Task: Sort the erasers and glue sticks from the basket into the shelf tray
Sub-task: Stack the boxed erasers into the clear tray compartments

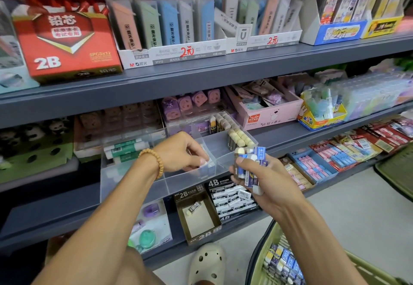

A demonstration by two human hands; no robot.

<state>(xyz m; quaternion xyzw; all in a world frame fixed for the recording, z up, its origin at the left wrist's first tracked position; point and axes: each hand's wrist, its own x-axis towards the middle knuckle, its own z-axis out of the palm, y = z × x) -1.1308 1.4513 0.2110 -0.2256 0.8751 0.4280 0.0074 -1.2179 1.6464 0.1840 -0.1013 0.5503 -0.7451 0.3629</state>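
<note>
Left hand (183,153) pinches one eraser (203,162) low inside the clear shelf tray (156,186), middle compartment. Right hand (257,179), just right of the tray's front corner, grips a bunch of erasers (251,164) standing upright. Glue sticks (125,148) lie sideways in the tray's left section. Basket (263,262) sits below right, more erasers inside. Divider walls stand between compartments.

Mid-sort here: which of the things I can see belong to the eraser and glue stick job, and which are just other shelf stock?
In the job:
- clear divided tray
- eraser pinched by left hand
- bundle of erasers held in right hand
- glue sticks in the tray
- green basket with more erasers

Just shelf stock:
- red 2B lead box
- 4B eraser box
- pink box
</note>
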